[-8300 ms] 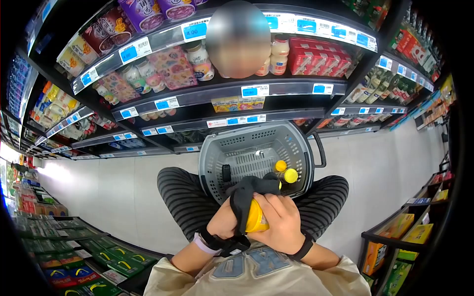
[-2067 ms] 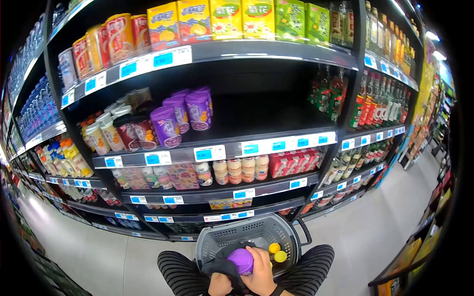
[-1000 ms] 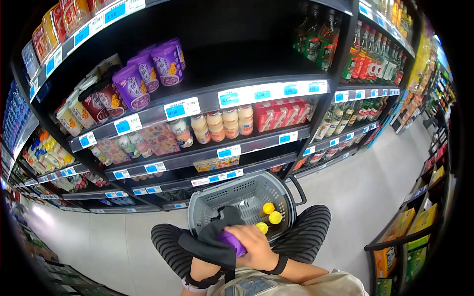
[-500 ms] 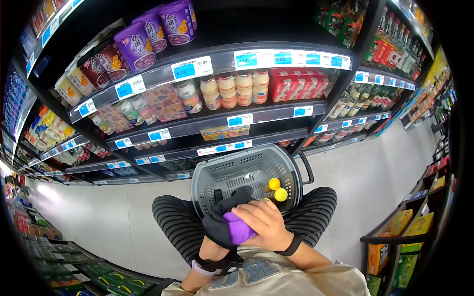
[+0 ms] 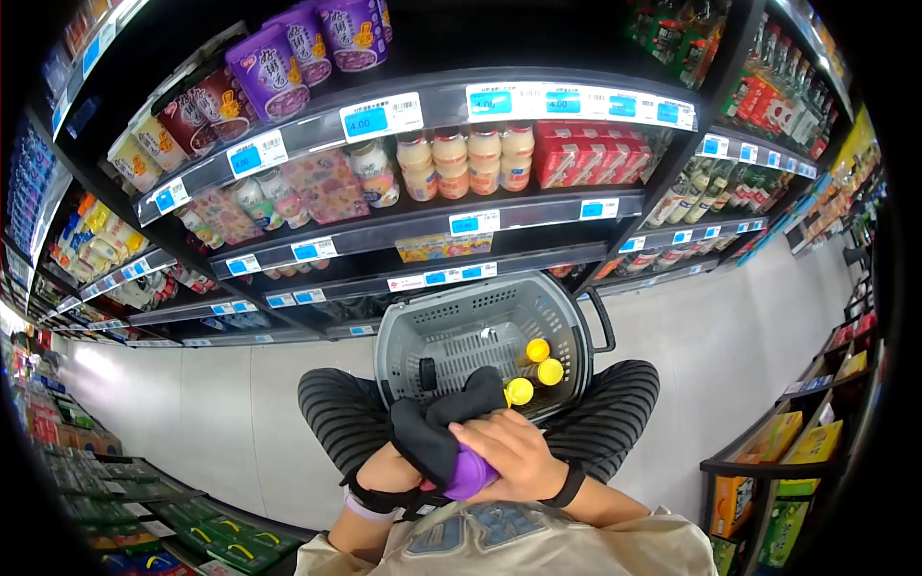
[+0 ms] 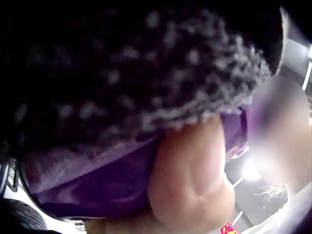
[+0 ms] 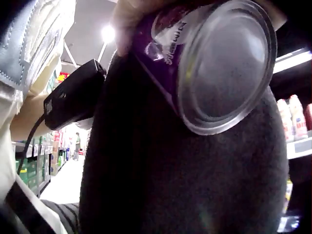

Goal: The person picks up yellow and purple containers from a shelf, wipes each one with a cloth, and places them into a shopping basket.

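In the head view the right hand [image 5: 519, 456] grips a purple can [image 5: 471, 473] in front of the torso, fingers over its upper side. The left hand [image 5: 389, 470] holds a dark cloth [image 5: 427, 442] against the can; its fingertips are hidden by the cloth. The left wrist view shows the purple can [image 6: 107, 185] under the cloth [image 6: 122, 63], with part of a hand on it. Tilted in the right wrist view, the can [image 7: 226, 68] shows its clear round end, above the cloth [image 7: 185, 170].
A grey basket [image 5: 399, 331] stands between the knees, holding yellow-lidded jars [image 5: 549, 372] and a small black object [image 5: 427, 373]. Its handle [image 5: 605, 322] sticks out right. Shelves [image 5: 423, 226] rise close ahead, with purple cans [image 5: 268, 77]. Another rack [image 5: 768, 468] stands right.
A yellow container was in the hands in the earliest frame; the purple can is there now. Since half a second ago, the cloth and hands have shifted slightly, uncovering more of the nearest yellow lid.
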Demonstrator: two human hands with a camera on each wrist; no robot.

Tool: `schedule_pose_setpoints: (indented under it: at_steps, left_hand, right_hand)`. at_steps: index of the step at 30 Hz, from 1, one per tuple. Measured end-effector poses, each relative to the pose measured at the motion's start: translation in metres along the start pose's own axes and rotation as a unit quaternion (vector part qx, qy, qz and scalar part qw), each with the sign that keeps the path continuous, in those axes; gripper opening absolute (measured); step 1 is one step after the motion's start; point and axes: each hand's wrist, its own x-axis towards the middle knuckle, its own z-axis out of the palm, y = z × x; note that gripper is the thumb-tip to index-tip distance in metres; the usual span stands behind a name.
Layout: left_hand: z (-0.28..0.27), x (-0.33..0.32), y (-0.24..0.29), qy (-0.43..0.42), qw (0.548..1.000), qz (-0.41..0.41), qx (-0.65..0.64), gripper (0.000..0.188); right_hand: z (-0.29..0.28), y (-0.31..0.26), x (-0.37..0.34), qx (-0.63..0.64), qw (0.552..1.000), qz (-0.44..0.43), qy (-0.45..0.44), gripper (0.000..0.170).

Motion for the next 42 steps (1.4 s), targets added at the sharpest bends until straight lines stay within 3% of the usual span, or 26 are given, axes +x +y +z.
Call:
schedule_pose_setpoints:
  at_steps: [3, 6, 7, 9, 12, 14, 16, 21, 23, 24, 26, 27, 32, 35, 37, 42]
  left_hand:
    - [0.013, -0.001, -0.007, 0.050, 0.985, 0.100, -0.133, 0.040]
    - [0.029, 0.001, -0.008, 0.101, 0.938, 0.208, -0.256, 0.041]
    - [0.035, 0.000, -0.006, 0.076, 0.919, 0.213, -0.323, 0.041]
    - [0.043, 0.006, -0.007, 0.075, 0.910, 0.228, -0.339, 0.040]
    - [0.055, 0.019, -0.010, 0.125, 0.932, 0.271, -0.204, 0.039]
    - [0.061, 0.020, -0.011, 0.167, 0.934, 0.304, -0.089, 0.038]
    - [0.062, 0.017, -0.011, 0.202, 0.923, 0.326, -0.002, 0.038]
    - [0.060, 0.014, -0.009, 0.226, 0.910, 0.346, 0.036, 0.036]
    - [0.053, 0.012, -0.008, 0.267, 0.860, 0.334, 0.278, 0.027]
    - [0.052, 0.011, -0.005, 0.267, 0.861, 0.332, 0.279, 0.027]
    - [0.051, 0.008, 0.003, 0.221, 0.952, 0.212, 0.018, 0.021]
    - [0.043, 0.013, -0.003, 0.186, 0.940, 0.284, 0.024, 0.022]
    - [0.039, 0.023, -0.009, 0.130, 0.949, 0.272, -0.091, 0.026]
    - [0.040, 0.019, -0.021, 0.140, 0.944, 0.223, -0.197, 0.026]
    - [0.037, 0.014, -0.037, 0.096, 0.933, 0.210, -0.276, 0.046]
    - [0.044, 0.006, -0.030, 0.097, 0.921, 0.212, -0.313, 0.048]
  right_hand:
    - [-0.001, -0.002, 0.004, -0.033, 0.996, -0.017, 0.082, 0.072]
    - [0.004, 0.000, 0.006, -0.050, 0.988, -0.007, 0.146, 0.070]
    - [0.006, 0.001, 0.005, -0.039, 0.986, 0.015, 0.162, 0.071]
    - [0.009, 0.000, 0.006, -0.018, 0.981, 0.050, 0.187, 0.071]
    - [0.009, -0.003, 0.010, 0.006, 0.968, 0.128, 0.217, 0.072]
    - [0.009, 0.001, 0.013, -0.075, 0.969, 0.103, 0.210, 0.072]
    - [0.006, 0.003, 0.013, -0.079, 0.973, 0.097, 0.194, 0.071]
    - [0.003, 0.000, 0.014, -0.113, 0.984, 0.043, 0.132, 0.069]
    - [0.001, -0.002, 0.014, -0.115, 0.984, 0.041, 0.130, 0.069]
    - [-0.002, -0.003, 0.015, -0.132, 0.984, 0.027, 0.116, 0.062]
    - [-0.002, -0.004, 0.014, -0.148, 0.984, 0.014, 0.103, 0.056]
    - [-0.001, -0.005, 0.012, -0.149, 0.984, 0.008, 0.102, 0.057]
    - [0.006, -0.004, 0.003, -0.119, 0.980, 0.031, 0.155, 0.069]
    - [0.005, -0.004, 0.002, -0.060, 0.978, 0.059, 0.190, 0.066]
    - [0.005, -0.003, 0.002, -0.053, 0.978, 0.058, 0.194, 0.068]
    - [0.006, -0.004, 0.004, -0.020, 0.976, 0.070, 0.206, 0.070]
